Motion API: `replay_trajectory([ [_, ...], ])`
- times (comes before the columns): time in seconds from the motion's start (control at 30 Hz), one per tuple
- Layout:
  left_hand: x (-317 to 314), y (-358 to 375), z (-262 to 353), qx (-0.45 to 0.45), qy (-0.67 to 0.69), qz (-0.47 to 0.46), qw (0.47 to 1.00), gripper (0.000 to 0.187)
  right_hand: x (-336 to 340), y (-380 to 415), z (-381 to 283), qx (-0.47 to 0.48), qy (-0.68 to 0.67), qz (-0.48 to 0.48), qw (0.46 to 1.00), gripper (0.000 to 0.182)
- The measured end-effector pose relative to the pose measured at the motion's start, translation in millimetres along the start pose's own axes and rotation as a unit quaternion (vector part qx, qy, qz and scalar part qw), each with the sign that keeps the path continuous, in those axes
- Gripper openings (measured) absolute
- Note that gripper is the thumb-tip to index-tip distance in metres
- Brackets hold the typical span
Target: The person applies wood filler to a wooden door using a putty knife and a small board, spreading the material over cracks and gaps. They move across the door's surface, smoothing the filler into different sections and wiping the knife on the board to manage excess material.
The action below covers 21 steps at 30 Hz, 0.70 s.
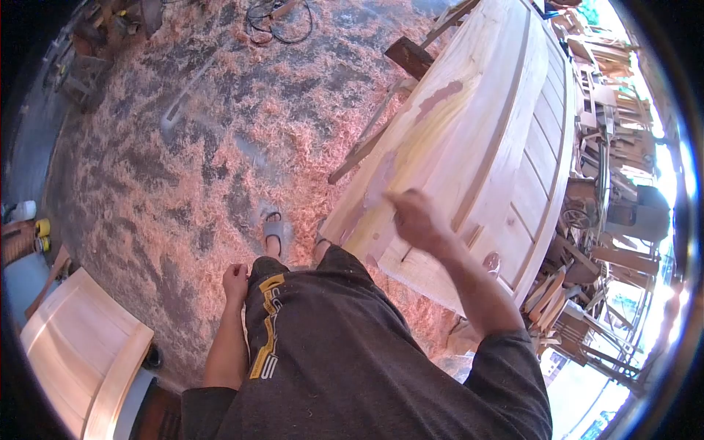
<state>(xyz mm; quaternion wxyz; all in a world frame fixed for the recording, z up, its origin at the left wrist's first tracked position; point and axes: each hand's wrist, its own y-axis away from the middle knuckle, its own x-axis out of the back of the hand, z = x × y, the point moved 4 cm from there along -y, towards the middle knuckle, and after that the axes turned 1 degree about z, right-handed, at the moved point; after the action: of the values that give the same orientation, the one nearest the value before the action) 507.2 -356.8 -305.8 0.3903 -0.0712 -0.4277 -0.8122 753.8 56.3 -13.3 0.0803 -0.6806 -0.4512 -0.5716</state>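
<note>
My right hand [416, 218] is over the near end of a long wooden door panel [455, 158], its fingers closed; anything between them is too small to make out. Reddish and yellowish patches [438, 101] mark the panel's left side near that hand. A small dark piece [491, 261] lies on the panel to the right of my forearm. My left hand [235, 281] hangs low beside my left thigh, fingers curled in, and it touches nothing on the panel.
Wood shavings [205, 169] cover the floor around my feet. Wooden supports [359, 155] stick out from under the panel. Another wooden panel [81, 345] stands at lower left. Stacked wood pieces [623, 257] line the right side. A cable [279, 29] lies at the top.
</note>
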Motion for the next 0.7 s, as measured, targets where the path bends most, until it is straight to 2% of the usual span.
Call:
replay_trajectory([
  [0.03, 0, 0, 0, -0.001, 0.01, 0.002, 1.0, 0.027, 6, -8, 19, -0.029, -0.061, 0.082, 0.994, 0.045],
  [0.07, 1, 1, 1, -0.002, 0.005, 0.002, 1.0, 0.027, 19, -19, 28, -0.039, -0.022, 0.114, 0.992, 0.046],
  [0.17, 3, 5, 6, -0.002, -0.003, 0.001, 1.0, 0.027, 33, -39, 48, -0.092, -0.033, 0.107, 0.989, 0.047],
  [0.27, 8, 6, 2, 0.006, -0.005, -0.001, 1.0, 0.027, 35, -38, 38, -0.104, -0.059, 0.042, 0.992, 0.044],
  [0.37, 6, 4, -1, 0.007, -0.008, -0.008, 1.0, 0.027, 20, -30, 30, -0.062, -0.036, 0.025, 0.997, 0.045],
  [0.53, -1, -4, -6, -0.015, 0.007, -0.016, 1.0, 0.027, 15, -13, 5, -0.075, -0.043, -0.044, 0.995, 0.046],
  [0.7, -8, -11, 15, -0.014, -0.015, -0.033, 0.999, 0.028, 8, -2, -11, -0.056, -0.016, -0.108, 0.992, 0.043],
])
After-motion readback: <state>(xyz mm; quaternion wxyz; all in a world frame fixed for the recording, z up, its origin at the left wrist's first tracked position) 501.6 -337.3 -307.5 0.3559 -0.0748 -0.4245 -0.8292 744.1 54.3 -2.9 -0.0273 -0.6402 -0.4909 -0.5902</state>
